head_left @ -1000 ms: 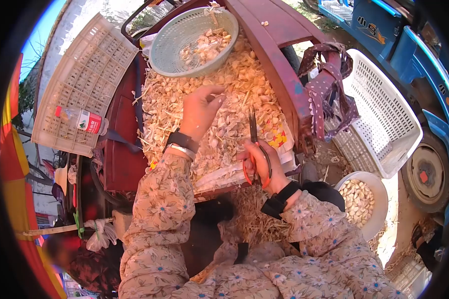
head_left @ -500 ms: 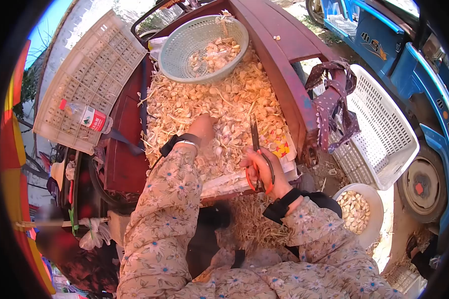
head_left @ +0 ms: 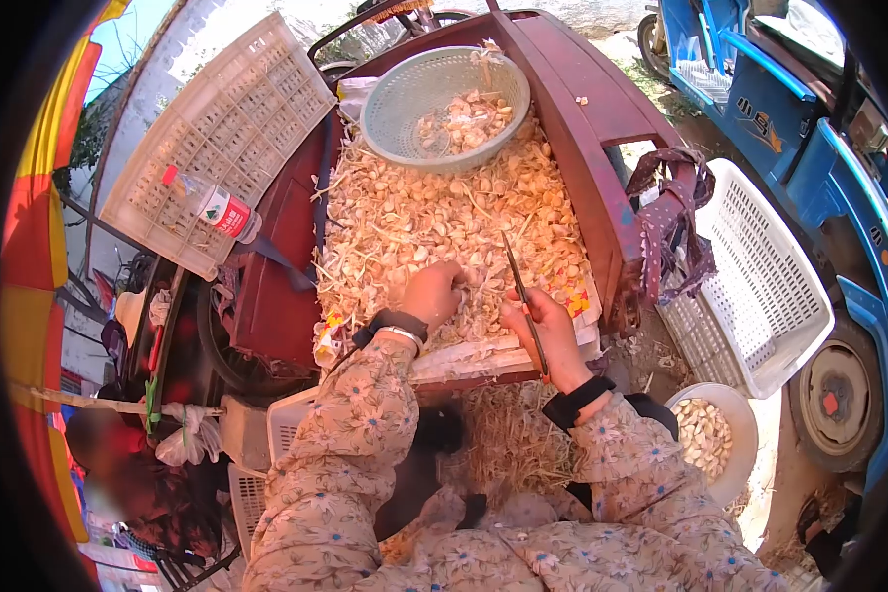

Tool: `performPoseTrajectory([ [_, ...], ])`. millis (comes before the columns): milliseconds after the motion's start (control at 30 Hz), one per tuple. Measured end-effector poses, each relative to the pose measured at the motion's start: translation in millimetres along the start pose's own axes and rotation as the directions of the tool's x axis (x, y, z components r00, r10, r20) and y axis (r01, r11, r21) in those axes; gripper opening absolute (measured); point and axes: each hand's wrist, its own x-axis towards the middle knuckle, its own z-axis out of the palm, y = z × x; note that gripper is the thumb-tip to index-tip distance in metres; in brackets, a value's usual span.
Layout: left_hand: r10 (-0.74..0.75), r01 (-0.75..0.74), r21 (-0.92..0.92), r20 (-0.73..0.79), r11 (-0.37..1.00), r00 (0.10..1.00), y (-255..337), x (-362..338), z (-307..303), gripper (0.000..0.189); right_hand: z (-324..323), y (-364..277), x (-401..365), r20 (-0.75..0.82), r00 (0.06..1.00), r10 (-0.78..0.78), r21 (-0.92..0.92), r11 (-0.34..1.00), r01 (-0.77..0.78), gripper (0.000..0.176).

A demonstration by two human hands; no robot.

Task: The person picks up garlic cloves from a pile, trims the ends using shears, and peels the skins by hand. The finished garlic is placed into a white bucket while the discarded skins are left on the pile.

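My right hand (head_left: 553, 333) is closed around a pair of scissors (head_left: 521, 286), whose dark narrow blades point up and away over the garlic. The blades look together and are seen nearly edge-on. To the left, my left hand (head_left: 434, 294) is just above the near part of the heap of loose garlic cloves (head_left: 434, 212), its fingers curled together. Whatever is between those fingers is hidden. Cloves, papery skins and dry stalks are mixed in the heap, which lies in a dark red cart bed (head_left: 602, 187).
A pale green colander (head_left: 395, 123) with garlic and skins rests on the heap's far end. On the left, a plastic bottle (head_left: 222, 209) lies on a beige crate (head_left: 217, 128). To the right are a white basket (head_left: 760, 286), a bowl of cloves (head_left: 745, 424) and a blue vehicle (head_left: 809, 168).
My left hand has drawn back from the heap toward me and closer to the scissors, its fingers now curled. The scissors have turned edge-on in my right hand. The whole view has shifted slightly.
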Motion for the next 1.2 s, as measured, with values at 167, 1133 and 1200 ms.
performPoseTrajectory([
  [167, -0.256, 0.220, -0.253, -0.117, 0.942, 0.959, 10, 3, 17, 0.032, -1, -8, -2, 0.025, 0.997, 0.069, 0.041, 0.997, -0.070, 0.031],
  [1133, -0.253, 0.096, -0.929, 0.003, 0.357, 0.967, 46, -71, -49, 0.022, -4, -35, -20, 0.298, 0.865, -0.404, -0.654, 0.574, 0.493, 0.044],
  [1200, -0.248, 0.106, -0.940, 0.023, 0.325, 0.968, 49, -75, -54, 0.021, -3, -31, -20, 0.333, 0.825, -0.457, -0.635, 0.538, 0.555, 0.046],
])
